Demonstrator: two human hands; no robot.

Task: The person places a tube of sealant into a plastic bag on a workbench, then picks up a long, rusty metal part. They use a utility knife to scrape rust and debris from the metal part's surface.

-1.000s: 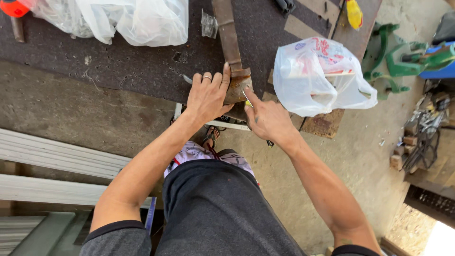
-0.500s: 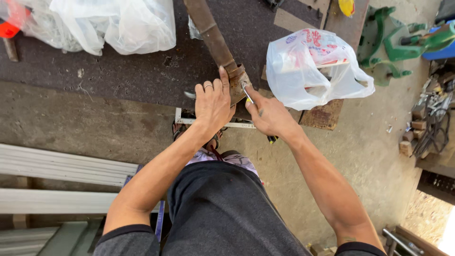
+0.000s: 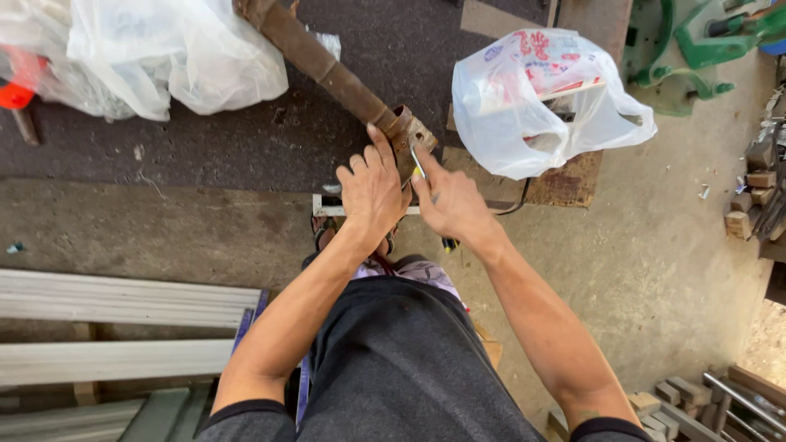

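- Head view, against half a second back: the rusty metal bar (image 3: 327,65) now runs more steeply from the top edge down to the hands; both hands sit at the same end piece as before, grip unchanged.
- The white plastic bag (image 3: 544,102) sits further right and higher in the picture; the camera has shifted, the bag itself looks unmoved.
- Left hand (image 3: 372,192) lies flat, fingers spread and pressed on the bar's lower end, touching the rusty bracket (image 3: 409,135) there. Palm down, not curled round it.
- Right hand (image 3: 450,200) is closed round a thin tool with a yellow-and-dark handle (image 3: 418,168); its tip meets the bracket just beside the left fingers. The handle's tail pokes out below the wrist.
- Bar end rests on the dark mat (image 3: 205,147), right at its edge with the concrete floor (image 3: 655,270).
- A white metal strip (image 3: 327,205) lies crosswise just under both hands.
- Clear bags (image 3: 164,57) lie on the mat at upper left, well apart from the hands.
- Green clamps (image 3: 696,41) at top right.
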